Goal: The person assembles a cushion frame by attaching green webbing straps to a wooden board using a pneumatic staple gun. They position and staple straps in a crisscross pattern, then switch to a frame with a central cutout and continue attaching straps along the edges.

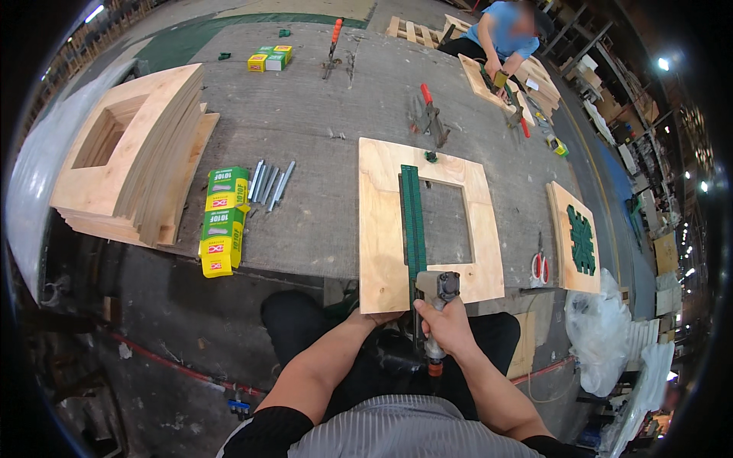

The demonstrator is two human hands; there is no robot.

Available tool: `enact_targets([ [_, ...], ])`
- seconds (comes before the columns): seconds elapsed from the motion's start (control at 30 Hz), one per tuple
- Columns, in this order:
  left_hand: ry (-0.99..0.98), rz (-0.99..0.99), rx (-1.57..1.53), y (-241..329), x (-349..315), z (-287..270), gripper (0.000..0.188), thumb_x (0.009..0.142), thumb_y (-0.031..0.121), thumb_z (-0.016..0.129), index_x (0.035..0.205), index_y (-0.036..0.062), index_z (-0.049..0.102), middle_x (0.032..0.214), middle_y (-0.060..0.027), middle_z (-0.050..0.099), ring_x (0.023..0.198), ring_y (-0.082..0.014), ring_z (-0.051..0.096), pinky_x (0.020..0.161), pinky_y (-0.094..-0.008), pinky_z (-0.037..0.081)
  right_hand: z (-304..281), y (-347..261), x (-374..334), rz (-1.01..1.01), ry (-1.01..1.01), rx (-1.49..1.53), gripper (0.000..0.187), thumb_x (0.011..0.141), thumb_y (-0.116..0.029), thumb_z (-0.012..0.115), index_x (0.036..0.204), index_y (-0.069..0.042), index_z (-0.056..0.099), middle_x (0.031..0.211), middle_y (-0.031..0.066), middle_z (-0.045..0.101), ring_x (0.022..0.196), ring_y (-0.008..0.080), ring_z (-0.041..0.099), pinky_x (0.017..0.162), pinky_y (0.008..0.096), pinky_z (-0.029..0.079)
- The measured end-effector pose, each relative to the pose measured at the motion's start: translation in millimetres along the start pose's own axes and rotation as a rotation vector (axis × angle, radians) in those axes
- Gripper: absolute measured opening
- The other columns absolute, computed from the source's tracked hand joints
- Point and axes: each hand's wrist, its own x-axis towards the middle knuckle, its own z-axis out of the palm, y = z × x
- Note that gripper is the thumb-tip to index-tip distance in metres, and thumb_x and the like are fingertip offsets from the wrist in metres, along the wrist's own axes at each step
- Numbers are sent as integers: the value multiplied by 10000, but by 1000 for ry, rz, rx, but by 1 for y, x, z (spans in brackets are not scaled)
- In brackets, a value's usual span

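A plywood frame panel (379, 229) with a rectangular opening lies in front of me, its near edge overhanging the table. A green webbing strap (413, 221) runs lengthwise along the left side of the opening and down to the near edge. My right hand (445, 324) is closed around the handle of an air staple gun (437, 286), whose head is over the strap near that edge. Under the panel's near-left edge is my left hand (376, 317); its fingers are hidden, so its grip does not show. A small green bundle (431, 157) sits on the panel's far edge.
Stacked plywood frames (99, 183) stand left, near yellow-green staple boxes (223, 221) and loose staple strips (271, 183). Clamps (429, 114) lie beyond the panel. Red-handled scissors (540, 267) and a panel with woven green webbing (579, 240) are right. A co-worker (500, 38) works at far right.
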Motion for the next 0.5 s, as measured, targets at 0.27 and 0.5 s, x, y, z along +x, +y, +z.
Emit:
enact_targets([
  [0.27,-98,155,1221,65,0,3,434,954,383,574,1326,164,624,1306,-100,654,1246,-314,609,1086,-516,459,-20,18,-5,-28,45,191,181,967,-105,723,1099,-25,627,808,26,630,510,103,569,439,268,448],
  [0.5,-72,-364,723,88,-27,37,507,1058,488,497,1305,79,668,1206,-222,703,1150,-411,651,1018,-502,495,-74,25,-2,-82,186,322,220,962,-132,733,1094,-7,611,811,45,641,501,122,581,408,275,443],
])
